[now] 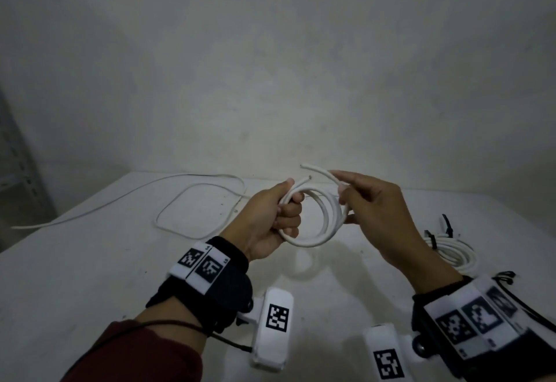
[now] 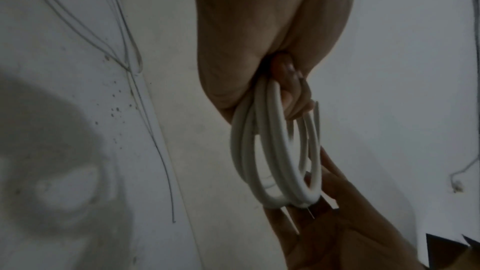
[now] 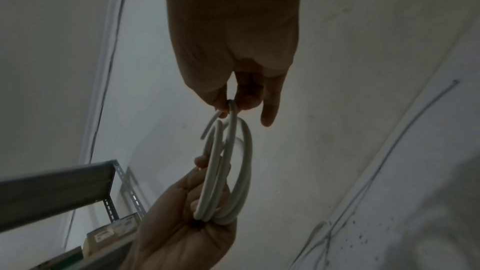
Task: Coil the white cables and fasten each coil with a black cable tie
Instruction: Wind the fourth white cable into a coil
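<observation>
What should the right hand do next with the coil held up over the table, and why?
Probably tuck the loose cable end down against the coil, then fetch a tie. The left hand grips the loops, the right hand pinches the far side, and no tie is on this coil yet.

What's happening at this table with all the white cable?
A person is winding a white cable into a coil. The left hand grips one side of the loops above the table, while the right hand pinches the opposite side near a free end. No tie is on this coil yet. A finished coil with black ties lies to the right, and another loose cable waits on the left.
</observation>
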